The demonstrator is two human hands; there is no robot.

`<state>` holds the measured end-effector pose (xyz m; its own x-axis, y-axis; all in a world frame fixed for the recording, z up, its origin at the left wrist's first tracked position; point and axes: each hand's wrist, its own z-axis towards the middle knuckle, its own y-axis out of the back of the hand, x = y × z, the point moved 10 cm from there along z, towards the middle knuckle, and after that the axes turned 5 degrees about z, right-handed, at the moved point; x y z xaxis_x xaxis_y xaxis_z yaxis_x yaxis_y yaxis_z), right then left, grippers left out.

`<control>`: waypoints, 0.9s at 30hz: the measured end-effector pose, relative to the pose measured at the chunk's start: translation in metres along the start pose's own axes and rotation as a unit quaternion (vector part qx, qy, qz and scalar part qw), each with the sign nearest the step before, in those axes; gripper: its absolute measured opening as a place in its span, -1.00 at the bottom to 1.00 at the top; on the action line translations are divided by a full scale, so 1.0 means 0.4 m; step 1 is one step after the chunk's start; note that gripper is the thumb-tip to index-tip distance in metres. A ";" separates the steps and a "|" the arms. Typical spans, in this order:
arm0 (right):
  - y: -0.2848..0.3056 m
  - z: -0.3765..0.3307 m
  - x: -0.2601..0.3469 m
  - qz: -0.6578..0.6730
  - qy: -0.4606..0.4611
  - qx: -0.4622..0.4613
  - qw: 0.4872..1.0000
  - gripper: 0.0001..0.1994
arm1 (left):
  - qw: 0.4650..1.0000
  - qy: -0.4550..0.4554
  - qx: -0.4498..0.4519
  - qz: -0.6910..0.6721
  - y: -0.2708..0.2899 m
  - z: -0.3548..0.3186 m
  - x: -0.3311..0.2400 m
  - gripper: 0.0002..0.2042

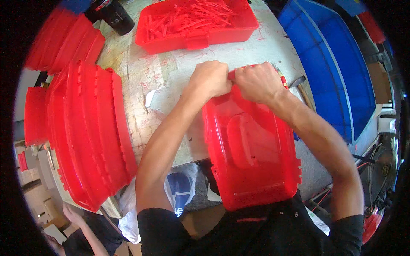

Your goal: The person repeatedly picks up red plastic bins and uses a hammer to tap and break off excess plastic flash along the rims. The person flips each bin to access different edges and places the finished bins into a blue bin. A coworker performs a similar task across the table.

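Note:
A glossy red plastic lid (252,149) lies tilted in front of me, its near end resting against my body and its far end on the table. My left hand (211,79) is closed in a fist at the far left corner of this lid. Close beside it, my right hand (260,83) is also closed, gripping the far edge. The fingertips of both hands are hidden beneath the knuckles, and a bit of red shows between the fists.
Ahead stands a red box (171,46) filled with thin red plastic strips (192,19). Stacked red plastic shells (92,132) stand at the left, near a black cup (115,17). Blue bins (329,64) and a hammer (297,81) are at the right. Another person's arm (83,224) shows lower left.

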<state>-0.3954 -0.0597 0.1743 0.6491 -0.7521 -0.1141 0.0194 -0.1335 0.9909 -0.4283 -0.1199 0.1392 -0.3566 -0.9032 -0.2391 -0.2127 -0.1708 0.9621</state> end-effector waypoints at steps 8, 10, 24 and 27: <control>-0.010 -0.005 -0.024 0.068 -0.056 -0.043 0.995 -0.78 | 1.000 -0.023 0.015 -0.004 0.002 0.001 -0.009 -0.74; -0.034 -0.034 -0.041 0.121 -0.113 -0.085 0.983 -0.67 | 0.999 -0.026 0.022 -0.010 0.002 0.001 -0.010 -0.73; -0.031 -0.057 -0.044 0.111 -0.087 -0.098 0.985 -0.69 | 0.999 -0.035 -0.008 0.004 0.006 0.002 -0.009 -0.74; -0.048 -0.044 -0.040 0.108 -0.072 -0.050 0.990 -0.73 | 1.000 -0.015 0.003 0.002 0.006 0.004 0.000 -0.74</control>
<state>-0.3927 -0.0335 0.1586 0.5316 -0.8411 0.0993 -0.0278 0.0998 0.9946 -0.4301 -0.1196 0.1413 -0.3849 -0.8914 -0.2393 -0.2175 -0.1644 0.9621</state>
